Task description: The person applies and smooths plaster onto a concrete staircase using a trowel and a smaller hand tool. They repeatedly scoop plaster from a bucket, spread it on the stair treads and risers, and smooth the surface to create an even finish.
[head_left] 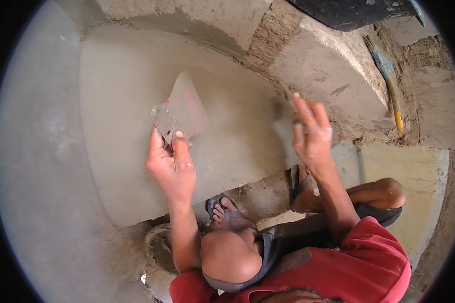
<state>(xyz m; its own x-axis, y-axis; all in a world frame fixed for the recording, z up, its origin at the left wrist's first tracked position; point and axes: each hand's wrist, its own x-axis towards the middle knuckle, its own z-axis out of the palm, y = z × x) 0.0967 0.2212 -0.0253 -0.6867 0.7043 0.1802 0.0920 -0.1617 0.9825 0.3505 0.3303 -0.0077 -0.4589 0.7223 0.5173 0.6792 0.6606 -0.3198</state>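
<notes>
My left hand [172,166] pinches a thin flat scraper plate [182,108] between thumb and fingers. The plate is grey and smeared, with reddish marks and a pointed upper corner, and it is held over the smooth wet plaster surface [131,166]. Over the right edge of that surface, my right hand [313,131] is raised, slightly blurred, with its fingers partly bent and the index finger pointing up. A thin greyish edge shows by its fingertips, but I cannot make out what it is. A dark shadow falls on the plaster beside it.
A brush with a yellow-tipped handle [392,88] lies on rough masonry at the upper right. Beyond it is a black container [354,12]. A round, mortar-stained bucket [159,247] stands beside my left forearm. My bent knees and sandalled feet are close to the plaster's near edge.
</notes>
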